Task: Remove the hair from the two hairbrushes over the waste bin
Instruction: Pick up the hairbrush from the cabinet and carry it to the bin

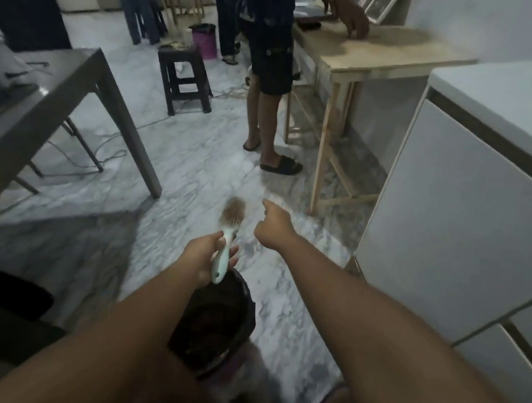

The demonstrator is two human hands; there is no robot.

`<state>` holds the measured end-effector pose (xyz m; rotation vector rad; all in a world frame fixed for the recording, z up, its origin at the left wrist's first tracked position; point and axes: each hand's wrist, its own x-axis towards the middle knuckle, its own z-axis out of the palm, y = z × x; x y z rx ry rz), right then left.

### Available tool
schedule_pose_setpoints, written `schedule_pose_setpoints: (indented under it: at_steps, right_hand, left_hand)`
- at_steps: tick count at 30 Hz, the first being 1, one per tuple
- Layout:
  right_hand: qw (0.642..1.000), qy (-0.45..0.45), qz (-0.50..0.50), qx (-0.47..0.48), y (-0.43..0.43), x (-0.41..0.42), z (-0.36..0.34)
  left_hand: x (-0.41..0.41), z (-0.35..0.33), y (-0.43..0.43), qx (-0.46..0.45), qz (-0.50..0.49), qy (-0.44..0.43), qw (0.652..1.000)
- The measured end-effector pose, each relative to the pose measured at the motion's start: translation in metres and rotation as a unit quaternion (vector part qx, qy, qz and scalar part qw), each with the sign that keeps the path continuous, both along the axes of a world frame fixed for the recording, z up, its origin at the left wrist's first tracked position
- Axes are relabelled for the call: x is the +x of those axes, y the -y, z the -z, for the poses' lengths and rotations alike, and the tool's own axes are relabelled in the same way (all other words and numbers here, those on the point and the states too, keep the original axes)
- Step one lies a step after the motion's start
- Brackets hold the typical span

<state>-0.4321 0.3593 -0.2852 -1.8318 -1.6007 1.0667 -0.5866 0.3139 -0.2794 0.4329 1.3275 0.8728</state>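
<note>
My left hand (203, 253) grips the pale green handle of a hairbrush (229, 230), whose head points away from me and is matted with brownish hair. The brush is held just beyond the far rim of the waste bin (243, 301), a dark-lined bin on the floor under my forearms. My right hand (273, 228) hovers just right of the brush head, curled, one finger stretched forward, apart from the brush. I cannot see anything held in it. Only one hairbrush is in view.
A person in dark shorts and sandals (272, 79) stands ahead at a wooden table (383, 59). White cabinets (471, 218) line the right. A grey table (53, 104) stands left, a dark stool (184, 79) and pink bin (205, 40) farther back. Marble floor lies between.
</note>
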Motion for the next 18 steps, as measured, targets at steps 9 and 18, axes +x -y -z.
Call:
schedule_pose_setpoints:
  at_steps: [9,18]
  right_hand:
    - [0.999,-0.028,-0.041,-0.016,0.003,-0.018,0.026]
    - [0.997,-0.012,-0.058,-0.041,-0.002,-0.092,0.07]
  left_hand:
    - [-0.018,0.022,0.018,-0.025,-0.048,-0.056,0.997]
    - [-0.081,0.064,0.021,-0.077,-0.013,0.016,0.997]
